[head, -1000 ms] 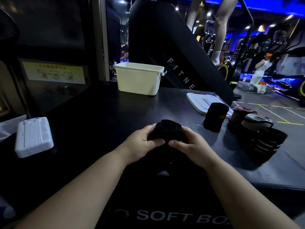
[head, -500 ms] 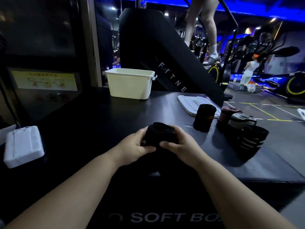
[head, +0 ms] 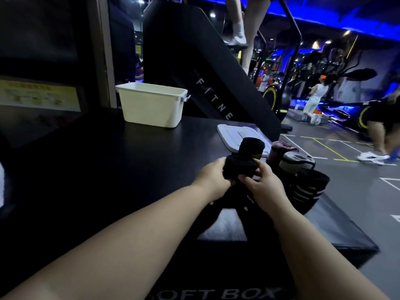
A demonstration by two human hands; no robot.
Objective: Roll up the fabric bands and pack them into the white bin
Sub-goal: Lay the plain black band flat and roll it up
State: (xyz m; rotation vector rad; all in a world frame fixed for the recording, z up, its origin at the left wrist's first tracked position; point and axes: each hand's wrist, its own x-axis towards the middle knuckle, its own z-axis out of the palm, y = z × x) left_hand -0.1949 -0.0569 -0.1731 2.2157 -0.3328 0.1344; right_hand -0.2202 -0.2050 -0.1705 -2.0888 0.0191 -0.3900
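Fabric band (head: 240, 168), partly rolled, is being held over the table (head: 97, 161); left hand (head: 213, 177) and right hand (head: 263, 185) are gripping its sides, likely to prevent uncoiling. White bin (head: 151, 109) is standing well apart.

White capitals along the near front edge of the black padded box (head: 108, 169) read "OFT BOX", with the lettering cut off at the left by the forearm. The slanted black side panel (head: 194, 68) of the machine behind the box carried the spaced white letters "F I T N E" running down its slope, and the low grey platform (head: 311, 119) on the floor further back showed "01". The yellow notice (head: 39, 96) on the wall at the left bore print too blurred to read.
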